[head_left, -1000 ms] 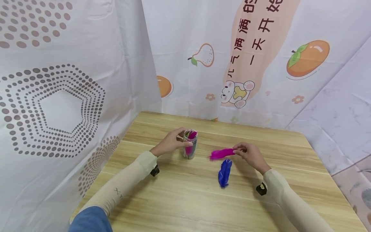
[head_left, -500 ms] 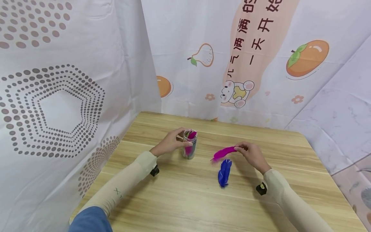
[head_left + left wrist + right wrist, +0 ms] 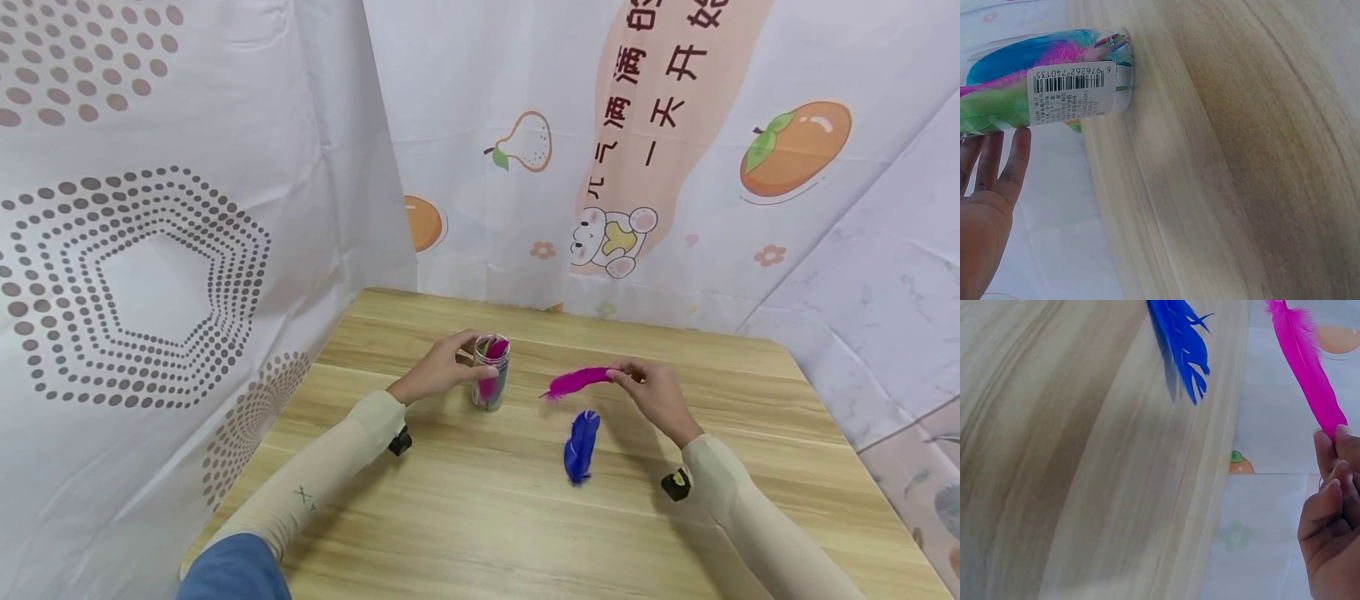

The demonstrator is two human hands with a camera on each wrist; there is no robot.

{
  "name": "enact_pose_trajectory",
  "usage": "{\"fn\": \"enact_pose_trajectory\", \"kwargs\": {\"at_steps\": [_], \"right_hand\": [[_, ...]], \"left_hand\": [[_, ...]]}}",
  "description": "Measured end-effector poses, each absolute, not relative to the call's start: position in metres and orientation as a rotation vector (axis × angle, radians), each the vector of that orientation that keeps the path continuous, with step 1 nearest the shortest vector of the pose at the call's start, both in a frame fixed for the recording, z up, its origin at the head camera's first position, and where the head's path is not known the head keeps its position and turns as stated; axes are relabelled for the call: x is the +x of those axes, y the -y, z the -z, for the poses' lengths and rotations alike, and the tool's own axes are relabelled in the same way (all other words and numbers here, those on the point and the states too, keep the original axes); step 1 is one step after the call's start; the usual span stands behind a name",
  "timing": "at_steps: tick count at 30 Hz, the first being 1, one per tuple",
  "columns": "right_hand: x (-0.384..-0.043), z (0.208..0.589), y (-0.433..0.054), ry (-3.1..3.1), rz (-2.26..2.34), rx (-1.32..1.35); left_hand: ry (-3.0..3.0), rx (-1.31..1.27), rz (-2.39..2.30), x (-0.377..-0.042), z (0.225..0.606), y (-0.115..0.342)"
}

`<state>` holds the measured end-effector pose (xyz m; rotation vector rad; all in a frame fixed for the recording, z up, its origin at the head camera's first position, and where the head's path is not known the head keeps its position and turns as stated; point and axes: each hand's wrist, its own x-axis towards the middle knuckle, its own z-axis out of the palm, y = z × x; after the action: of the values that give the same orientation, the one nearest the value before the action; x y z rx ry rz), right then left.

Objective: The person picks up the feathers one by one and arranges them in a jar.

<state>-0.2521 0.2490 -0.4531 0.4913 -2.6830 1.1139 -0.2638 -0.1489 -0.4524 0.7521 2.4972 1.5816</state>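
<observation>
Toward the back of the table, my left hand (image 3: 442, 367) grips a clear jar (image 3: 492, 392) that stands upright, fingers behind and thumb in front. Inside it are blue, pink and green feathers, and a barcode label (image 3: 1071, 92) shows on its side in the left wrist view. My right hand (image 3: 652, 396) pinches a magenta feather (image 3: 576, 382) by its tip between thumb and finger, its quill pointing left toward the jar. Below that feather a blue feather (image 3: 582, 447) lies on the table; part of it shows in the right wrist view.
The wood-grain table (image 3: 465, 517) ends at the back against a white printed curtain (image 3: 465, 208). On the left hangs another patterned curtain (image 3: 161, 275). A small black device (image 3: 401, 442) sits at the left wrist and another black device (image 3: 677, 485) at the right.
The magenta feather has swung and risen slightly in my right hand, its quill end now pointing left more levelly. The left hand, the jar and the blue feather stay where they were.
</observation>
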Motion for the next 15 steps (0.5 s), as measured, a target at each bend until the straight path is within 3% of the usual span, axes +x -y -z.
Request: {"fn": "enact_pose_trajectory", "kwargs": {"at_steps": [15], "right_hand": [[-0.251, 0.436, -0.243, 2.602, -1.141, 0.507]], "left_hand": [[-2.498, 0.770, -1.581, -0.262, 0.451, 0.148]]}}
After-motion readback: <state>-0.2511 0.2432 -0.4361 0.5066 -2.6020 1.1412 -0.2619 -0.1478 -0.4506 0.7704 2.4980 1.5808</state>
